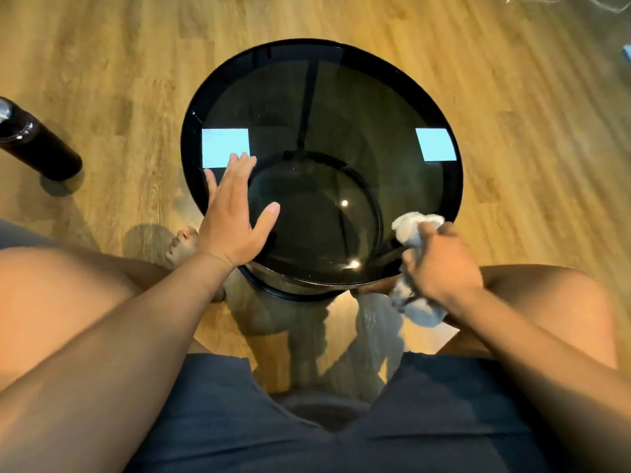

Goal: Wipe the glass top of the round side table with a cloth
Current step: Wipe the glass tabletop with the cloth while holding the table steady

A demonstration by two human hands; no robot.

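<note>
The round side table point(341, 97) has a dark smoked-glass top in a black rim and stands on the wooden floor in front of my knees. Two pale rectangular reflections show on the glass at left and right. My left hand point(235, 213) lies flat on the near-left part of the glass, fingers spread, holding nothing. My right hand point(440, 261) is at the table's near-right edge, closed around a crumpled white cloth point(415, 227). The cloth bunches above my fingers over the rim and hangs below my hand.
A dark cylindrical bottle point(37, 145) stands on the floor at the left. Through the glass I see the table's lower ring and black legs. My bare knees flank the table, and a foot point(182, 242) shows at its near-left. White cord lies at the top right.
</note>
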